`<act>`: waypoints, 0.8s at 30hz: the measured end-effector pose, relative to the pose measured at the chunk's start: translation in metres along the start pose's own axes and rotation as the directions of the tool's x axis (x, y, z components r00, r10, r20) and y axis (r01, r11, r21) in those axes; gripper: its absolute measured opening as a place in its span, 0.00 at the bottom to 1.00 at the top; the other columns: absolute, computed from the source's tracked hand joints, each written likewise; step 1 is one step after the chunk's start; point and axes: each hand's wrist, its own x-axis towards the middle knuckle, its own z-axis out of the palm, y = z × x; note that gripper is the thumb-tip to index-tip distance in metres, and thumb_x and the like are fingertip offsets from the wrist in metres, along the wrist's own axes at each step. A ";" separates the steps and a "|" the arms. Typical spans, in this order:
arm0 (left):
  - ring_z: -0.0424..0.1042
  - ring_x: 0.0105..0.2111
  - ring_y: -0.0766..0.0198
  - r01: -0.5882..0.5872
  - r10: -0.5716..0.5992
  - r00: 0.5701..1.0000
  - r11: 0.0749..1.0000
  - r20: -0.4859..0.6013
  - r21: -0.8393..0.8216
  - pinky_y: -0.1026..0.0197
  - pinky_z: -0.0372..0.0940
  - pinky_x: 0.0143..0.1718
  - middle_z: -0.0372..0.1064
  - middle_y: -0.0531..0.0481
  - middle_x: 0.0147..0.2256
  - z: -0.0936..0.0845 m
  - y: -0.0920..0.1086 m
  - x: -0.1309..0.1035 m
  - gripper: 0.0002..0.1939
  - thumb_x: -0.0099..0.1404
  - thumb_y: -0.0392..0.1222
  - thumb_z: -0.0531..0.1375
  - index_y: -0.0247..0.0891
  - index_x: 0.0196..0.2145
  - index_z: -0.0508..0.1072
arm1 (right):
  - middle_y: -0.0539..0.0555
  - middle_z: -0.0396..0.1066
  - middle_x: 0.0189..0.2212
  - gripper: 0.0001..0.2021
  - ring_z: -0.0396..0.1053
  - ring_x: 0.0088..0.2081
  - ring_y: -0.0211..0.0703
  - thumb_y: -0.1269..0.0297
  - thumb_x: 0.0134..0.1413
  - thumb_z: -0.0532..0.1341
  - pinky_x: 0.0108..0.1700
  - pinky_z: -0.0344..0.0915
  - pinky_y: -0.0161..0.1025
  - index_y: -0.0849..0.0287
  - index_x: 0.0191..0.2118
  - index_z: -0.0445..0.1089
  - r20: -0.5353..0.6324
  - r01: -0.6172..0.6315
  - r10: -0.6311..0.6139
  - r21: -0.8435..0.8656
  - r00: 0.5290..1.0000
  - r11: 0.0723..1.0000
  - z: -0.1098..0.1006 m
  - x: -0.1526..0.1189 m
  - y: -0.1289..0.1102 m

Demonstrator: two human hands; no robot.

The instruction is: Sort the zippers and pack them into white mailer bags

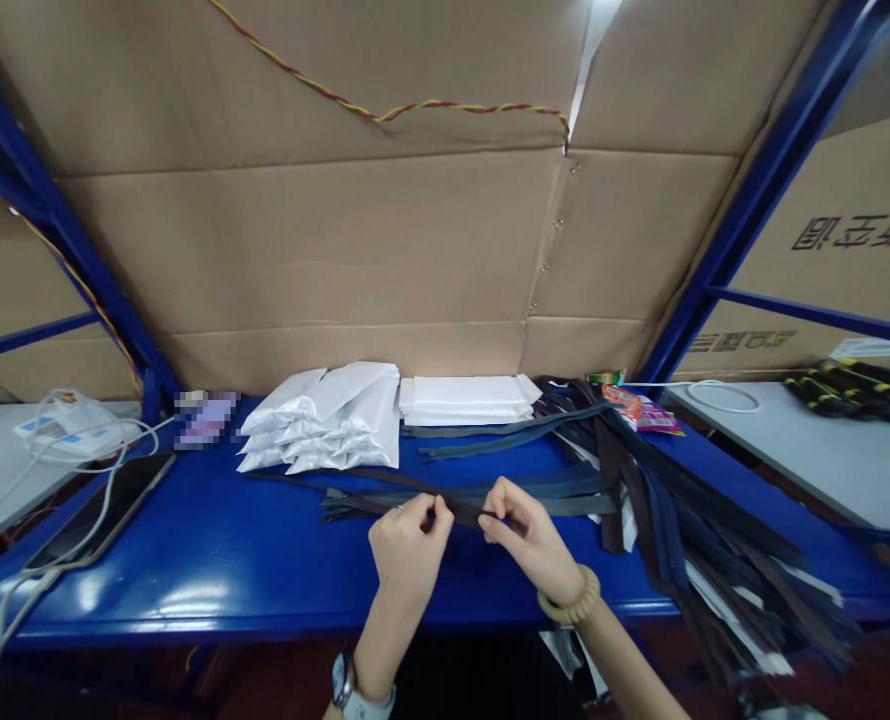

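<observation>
My left hand (413, 545) pinches a dark brown zipper (466, 508) between thumb and fingers. Close by on the right, my right hand (529, 538) grips the same zipper, so a short length is stretched between the two. Its tail seems to run left behind my left hand. Just beyond my fingers, grey-green zippers (565, 492) lie flat on the blue table (265, 560). To the right spreads a large heap of loose zippers (659, 510) in navy, brown and grey, hanging over the front edge.
White plastic packets (325, 410) are stacked at the back, beside flat white envelopes (467, 398). A phone or tablet (104, 510) with white cables lies at the left. Colourful snack wrappers (644, 410) sit at the back right. Blue metal posts (752, 200) frame the cardboard wall (340, 240).
</observation>
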 end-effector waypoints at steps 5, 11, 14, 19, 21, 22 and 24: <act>0.59 0.18 0.71 0.086 -0.085 0.996 0.996 -0.026 0.034 0.66 0.49 0.25 0.59 0.55 0.15 -0.017 -0.018 0.013 0.20 0.64 0.46 0.51 0.38 0.18 0.68 | 0.47 0.57 0.25 0.14 0.59 0.25 0.35 0.60 0.53 0.60 0.29 0.59 0.35 0.56 0.28 0.51 -0.077 -0.005 0.008 0.033 0.997 0.999 -0.029 -0.004 -0.001; 0.61 0.20 0.67 0.259 -0.226 0.958 0.946 -0.177 0.195 0.65 0.48 0.25 0.64 0.53 0.18 -0.045 -0.064 0.027 0.17 0.63 0.48 0.51 0.39 0.25 0.74 | 0.47 0.57 0.25 0.16 0.59 0.25 0.34 0.60 0.46 0.65 0.26 0.61 0.33 0.56 0.28 0.54 -0.362 0.004 0.013 0.047 0.932 0.999 -0.094 -0.018 0.002; 0.60 0.20 0.66 0.355 -0.282 0.918 0.898 -0.279 0.260 0.65 0.46 0.25 0.64 0.52 0.18 -0.059 -0.091 0.029 0.17 0.63 0.49 0.51 0.39 0.26 0.74 | 0.46 0.55 0.24 0.17 0.59 0.24 0.34 0.60 0.42 0.67 0.25 0.62 0.33 0.56 0.28 0.55 -0.503 0.047 -0.022 0.037 0.864 0.998 -0.122 -0.025 0.007; 0.60 0.20 0.66 0.379 -0.316 0.917 0.882 -0.244 0.280 0.65 0.45 0.25 0.63 0.52 0.18 -0.066 -0.108 0.026 0.18 0.63 0.51 0.50 0.40 0.27 0.74 | 0.47 0.60 0.25 0.15 0.63 0.24 0.35 0.59 0.44 0.66 0.27 0.64 0.34 0.56 0.30 0.57 -0.516 -0.014 -0.032 -0.086 0.856 0.996 -0.135 -0.024 0.021; 0.61 0.20 0.66 0.378 -0.336 0.922 0.889 -0.192 0.261 0.65 0.45 0.25 0.64 0.53 0.18 -0.064 -0.107 0.025 0.17 0.63 0.51 0.50 0.41 0.29 0.74 | 0.47 0.62 0.24 0.14 0.65 0.24 0.37 0.58 0.45 0.64 0.28 0.63 0.35 0.56 0.31 0.58 -0.500 -0.059 -0.041 -0.183 0.865 0.981 -0.136 -0.022 0.027; 0.61 0.21 0.66 0.375 -0.344 0.925 0.893 -0.161 0.249 0.65 0.45 0.25 0.64 0.53 0.18 -0.063 -0.106 0.025 0.17 0.63 0.51 0.51 0.41 0.29 0.74 | 0.47 0.63 0.23 0.13 0.66 0.24 0.38 0.57 0.46 0.64 0.28 0.63 0.35 0.56 0.32 0.59 -0.491 -0.087 -0.052 -0.256 0.870 0.963 -0.137 -0.021 0.029; 0.63 0.21 0.66 0.369 -0.356 0.929 0.901 -0.097 0.227 0.65 0.45 0.24 0.65 0.54 0.19 -0.061 -0.105 0.025 0.15 0.62 0.52 0.52 0.42 0.30 0.74 | 0.48 0.64 0.21 0.12 0.66 0.24 0.40 0.56 0.48 0.62 0.29 0.63 0.37 0.56 0.33 0.61 -0.478 -0.148 -0.089 -0.435 0.874 0.888 -0.141 -0.019 0.033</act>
